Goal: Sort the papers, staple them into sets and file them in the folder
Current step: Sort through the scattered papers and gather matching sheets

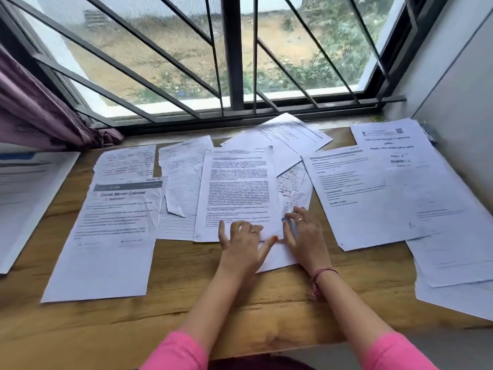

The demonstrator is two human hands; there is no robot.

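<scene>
Wooden tabletop (pixel 186 289) under a barred window (pixel 234 62) is what I'm looking down on, with loose papers spread across most of it. Nearest me, my two forearms in pink sleeves (pixel 176 351) reach forward. My left hand (pixel 244 243) lies flat, fingers spread and relaxed, pressing on the bottom edge of the dense text sheet (pixel 237 188) in the middle. My right hand (pixel 302 233) rests just beside it with fingers loosely bent on the crumpled sheet (pixel 294 188) that pokes out from under the text page; it may be pinching a corner, but I cannot tell from this angle. To the left lies the "Close Mirror Cabinet" sheet (pixel 117 231), and to the right a stack of printed pages (pixel 373 193). Farther back more sheets overlap toward the sill, beside a purple curtain (pixel 40 108).

I judge this as the sorting step, barely begun: nothing looks grouped. I see no stapler or folder. Next I'd need to lift the text page clear without dragging its neighbours.
</scene>
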